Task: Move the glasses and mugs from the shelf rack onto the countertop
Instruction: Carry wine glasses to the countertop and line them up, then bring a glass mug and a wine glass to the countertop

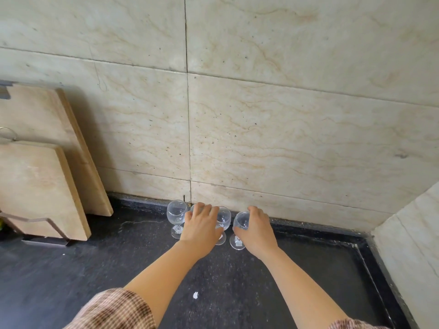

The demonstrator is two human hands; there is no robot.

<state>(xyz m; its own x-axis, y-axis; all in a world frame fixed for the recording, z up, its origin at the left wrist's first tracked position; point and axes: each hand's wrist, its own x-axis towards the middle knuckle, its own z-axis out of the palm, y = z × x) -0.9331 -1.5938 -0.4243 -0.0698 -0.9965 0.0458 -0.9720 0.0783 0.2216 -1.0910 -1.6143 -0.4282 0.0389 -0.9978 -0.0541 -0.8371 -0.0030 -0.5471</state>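
Across the upper view, from 9 round to 3 o'clock, a beige veined tile wall (285, 115) fills most of what shows, and a side return of it closes the corner at 4 o'clock. Below it a dark speckled countertop (95, 269) runs along the bottom.

At 9 o'clock a large wooden cutting board (47, 115) leans against the wall. A smaller cutting board (35, 186) stands in front of it in a metal holder (47, 242).

Two bare forearms reach in from 6 o'clock, the left one coming out of a checked sleeve (114, 309).

The left hand (202, 227) lies over the middle glass (224, 218), with its fingers draped across the rim and its thumb curled in under the bowl, so it holds that glass. The right hand (257, 230) wraps the bowl of the right glass (240, 220) from the 3 o'clock side, fingers over the far rim and thumb on the near side.

All three stem glasses stand in a row at 6 o'clock, at the foot of the wall. Each is upright, its long axis vertical, mouth up and foot down on the countertop. The left glass (176, 212) stands free at 9 o'clock of the left hand, untouched. I cannot tell whether anything more sits under the left hand's fingers.

A small white speck (195, 295) lies on the countertop between the forearms.
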